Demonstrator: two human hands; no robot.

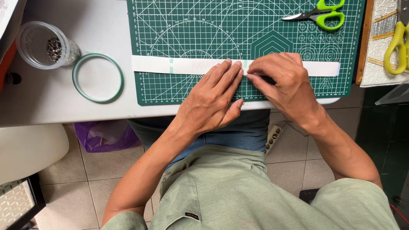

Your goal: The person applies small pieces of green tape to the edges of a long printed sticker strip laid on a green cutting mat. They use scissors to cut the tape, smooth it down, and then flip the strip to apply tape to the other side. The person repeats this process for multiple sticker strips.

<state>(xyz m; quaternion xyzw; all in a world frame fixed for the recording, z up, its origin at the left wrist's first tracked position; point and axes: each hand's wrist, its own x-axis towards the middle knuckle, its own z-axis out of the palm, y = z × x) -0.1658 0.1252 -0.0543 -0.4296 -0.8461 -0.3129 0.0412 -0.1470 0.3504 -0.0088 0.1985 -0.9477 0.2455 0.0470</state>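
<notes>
Head view, left hand: the left hand lay palm down on the green cutting mat, fingers stretched out flat and close together, their tips pressing on the white paper strip. It gripped nothing; it only held the strip down.

Head view, right hand: the right hand sat just beside the left, its fingers curled and its fingertips pinched down on the strip's lower edge, touching the paper where the two hands met. Whether something small was held under the fingers could not be told.

Head view, paper strip: it ran long and narrow, left to right, across the lower part of the mat. Its left end stuck out past the mat onto the white table, and its right end lay near the mat's right edge. A pale green mark crossed it left of the hands.

Head view, surroundings: green-handled scissors lay on the mat's upper right corner, well apart from the hands. A green ring lay flat on the table left of the mat, with a clear plastic cup holding small dark pieces beside it. Yellow-handled pliers rested at the far right.
</notes>
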